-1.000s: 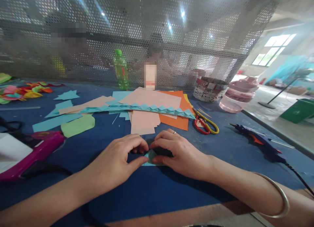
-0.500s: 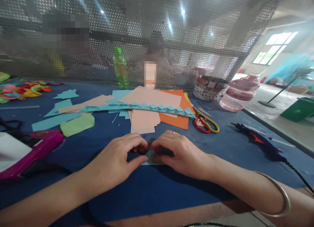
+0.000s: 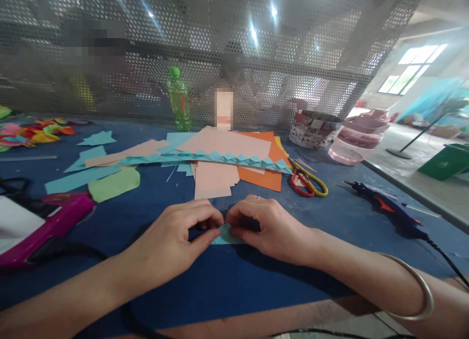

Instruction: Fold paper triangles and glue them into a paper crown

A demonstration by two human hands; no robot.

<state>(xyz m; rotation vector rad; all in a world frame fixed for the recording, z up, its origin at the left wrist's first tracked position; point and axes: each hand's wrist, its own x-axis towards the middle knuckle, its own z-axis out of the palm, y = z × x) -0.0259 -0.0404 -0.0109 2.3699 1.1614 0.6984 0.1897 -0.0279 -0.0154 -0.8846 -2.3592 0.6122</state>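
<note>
A small piece of light blue paper point(image 3: 227, 237) lies at the near middle of the blue table, mostly covered by my fingers. My left hand point(image 3: 194, 225) pinches its left part between thumb and fingertips. From the other side my right hand point(image 3: 258, 224), with a ring on one finger, grips the same paper. The fingertips of both hands nearly meet over it. Beyond them, a long folded strip of blue paper triangles point(image 3: 220, 157) rests across pink paper sheets point(image 3: 216, 180) and orange paper point(image 3: 262, 181).
Scissors point(image 3: 309, 181) with red and yellow handles lie right of the papers. Farther right are a dark blue glue gun point(image 3: 388, 209), a pink water bottle point(image 3: 357, 141) and a woven basket point(image 3: 313, 131). A magenta device point(image 3: 68, 222) sits left, a green bottle point(image 3: 179, 102) behind.
My left thumb has shifted slightly on the blue paper, and a folded edge now shows between the fingertips. The view has tilted a little; the other things lie still.
</note>
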